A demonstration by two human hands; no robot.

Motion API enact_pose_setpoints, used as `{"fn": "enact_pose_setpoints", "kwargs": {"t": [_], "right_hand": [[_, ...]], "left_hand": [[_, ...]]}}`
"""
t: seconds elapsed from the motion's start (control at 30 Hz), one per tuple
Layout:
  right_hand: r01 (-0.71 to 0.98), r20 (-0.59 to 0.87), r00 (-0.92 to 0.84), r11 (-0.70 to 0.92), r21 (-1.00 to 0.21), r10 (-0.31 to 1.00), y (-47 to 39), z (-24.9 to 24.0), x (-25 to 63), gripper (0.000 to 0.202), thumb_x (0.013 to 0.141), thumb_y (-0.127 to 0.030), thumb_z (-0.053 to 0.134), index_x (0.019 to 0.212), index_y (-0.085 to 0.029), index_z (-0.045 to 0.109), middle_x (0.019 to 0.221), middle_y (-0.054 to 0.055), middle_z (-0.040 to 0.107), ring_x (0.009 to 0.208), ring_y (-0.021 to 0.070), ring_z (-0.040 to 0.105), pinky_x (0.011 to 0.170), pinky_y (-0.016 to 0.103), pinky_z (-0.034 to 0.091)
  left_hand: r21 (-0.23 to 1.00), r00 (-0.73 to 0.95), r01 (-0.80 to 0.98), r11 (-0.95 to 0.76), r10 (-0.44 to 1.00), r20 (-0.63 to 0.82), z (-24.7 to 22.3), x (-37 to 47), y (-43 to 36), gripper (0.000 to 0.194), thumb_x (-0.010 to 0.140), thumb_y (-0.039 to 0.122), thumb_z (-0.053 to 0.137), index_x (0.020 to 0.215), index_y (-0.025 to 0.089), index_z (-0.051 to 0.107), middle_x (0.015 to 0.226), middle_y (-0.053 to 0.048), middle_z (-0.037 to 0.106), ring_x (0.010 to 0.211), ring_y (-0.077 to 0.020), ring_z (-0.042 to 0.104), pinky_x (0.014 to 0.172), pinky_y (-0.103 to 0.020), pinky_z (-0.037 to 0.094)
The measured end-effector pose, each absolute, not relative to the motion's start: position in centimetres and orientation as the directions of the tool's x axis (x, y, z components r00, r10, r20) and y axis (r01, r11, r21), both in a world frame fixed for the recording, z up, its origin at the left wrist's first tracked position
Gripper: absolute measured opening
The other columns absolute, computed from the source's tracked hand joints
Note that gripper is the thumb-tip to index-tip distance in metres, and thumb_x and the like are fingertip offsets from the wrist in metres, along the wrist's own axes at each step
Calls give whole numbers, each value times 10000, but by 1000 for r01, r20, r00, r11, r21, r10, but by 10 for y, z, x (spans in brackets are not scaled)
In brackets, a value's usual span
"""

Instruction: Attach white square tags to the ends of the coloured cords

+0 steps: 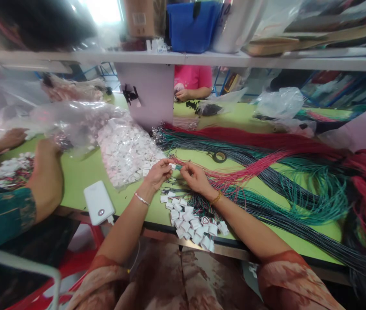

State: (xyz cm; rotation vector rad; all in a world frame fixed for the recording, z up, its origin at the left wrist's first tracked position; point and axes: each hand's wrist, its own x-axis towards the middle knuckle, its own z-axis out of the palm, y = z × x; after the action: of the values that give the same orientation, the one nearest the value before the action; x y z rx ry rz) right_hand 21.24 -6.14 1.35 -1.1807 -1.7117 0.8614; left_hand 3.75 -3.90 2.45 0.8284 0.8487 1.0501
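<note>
My left hand (159, 175) pinches a small white plastic connector (172, 166) between thumb and fingertips. Close on its right, my right hand (196, 177) has its fingers closed together; whatever lies between them is too small to make out. Under and beyond the hands run loose bundles of red wires (250, 170), black wires (279, 224) and green wires (318, 189). Nearer the table edge lies a pile of white connectors (186, 221) with wires attached. A clear bag of white connectors (121, 148) lies to the left of my left hand.
A white power bank (99, 202) with a cable lies at the table's front edge. Black tape (219, 157) sits beyond my right hand. At left, a co-worker's arm (45, 176) rests by more connectors. A shelf (183, 58) with a blue bin (192, 26) spans above; another person sits opposite.
</note>
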Motion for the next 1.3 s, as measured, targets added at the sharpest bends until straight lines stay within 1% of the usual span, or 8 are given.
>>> {"fn": "enact_pose_setpoints", "kwargs": {"t": [0.1, 0.2, 0.5, 0.6, 0.8, 1.13, 1.23, 1.3], "right_hand": [[327, 245, -182, 294, -898, 952, -58, 15, 210, 197, 817, -346, 496, 701, -188, 517, 648, -11, 514, 627, 126, 432, 594, 241, 360], [288, 194, -191, 244, -926, 962, -55, 16, 208, 198, 795, -342, 483, 670, -189, 501, 614, -25, 481, 596, 118, 408, 570, 235, 342], [253, 142, -275, 214, -944, 951, -55, 16, 209, 173, 756, -332, 485, 657, -190, 495, 587, -41, 438, 553, 105, 367, 530, 231, 300], [266, 126, -268, 199, -943, 955, -53, 13, 208, 192, 756, -350, 492, 654, -189, 490, 588, -40, 440, 552, 104, 368, 530, 231, 298], [316, 158, -231, 228, -921, 960, -51, 8, 209, 290, 803, -438, 513, 664, -186, 479, 607, -31, 464, 563, 104, 371, 539, 232, 304], [399, 182, -308, 301, -866, 934, -52, 5, 210, 289, 839, -405, 501, 657, -182, 483, 565, -32, 460, 525, 97, 358, 509, 228, 272], [408, 201, -356, 345, -845, 913, -44, 10, 220, 283, 860, -389, 481, 689, -170, 535, 611, -16, 514, 572, 108, 418, 550, 228, 320], [463, 200, -320, 337, -820, 926, -37, 13, 229, 289, 881, -376, 457, 737, -159, 580, 666, 4, 564, 628, 124, 472, 601, 235, 358]], "left_hand": [[844, 311, -422, 331, 927, -208, 25, 38, -38, 229, 627, 101, 707, 817, 140, 586, 741, 2, 605, 560, -57, 542, 511, -167, 420], [814, 323, -467, 344, 924, -205, 27, 40, -39, 213, 658, 158, 725, 789, 145, 556, 806, -14, 633, 573, -64, 553, 533, -185, 445], [868, 320, -398, 297, 932, -172, 27, 42, -41, 269, 674, 274, 779, 768, 128, 573, 754, -17, 632, 553, -51, 523, 537, -176, 433], [902, 279, -341, 264, 945, -171, 27, 46, -44, 294, 652, 293, 796, 759, 131, 576, 722, -17, 639, 536, -53, 521, 512, -174, 415], [984, 64, -153, 96, 994, -88, 21, 56, -49, 276, 660, 321, 772, 685, 143, 562, 505, 24, 555, 436, -57, 459, 441, -173, 323], [985, 62, -66, 159, 986, -155, 22, 55, -50, 276, 656, 317, 767, 661, 146, 551, 479, 25, 549, 400, -62, 449, 416, -183, 329], [974, 93, -30, 225, 971, -221, 22, 52, -48, 255, 679, 294, 751, 659, 149, 543, 475, 16, 558, 386, -72, 461, 406, -187, 340], [966, 101, -25, 259, 962, -255, 21, 49, -46, 244, 685, 276, 747, 657, 146, 542, 499, 5, 578, 390, -71, 476, 411, -185, 353]]}}
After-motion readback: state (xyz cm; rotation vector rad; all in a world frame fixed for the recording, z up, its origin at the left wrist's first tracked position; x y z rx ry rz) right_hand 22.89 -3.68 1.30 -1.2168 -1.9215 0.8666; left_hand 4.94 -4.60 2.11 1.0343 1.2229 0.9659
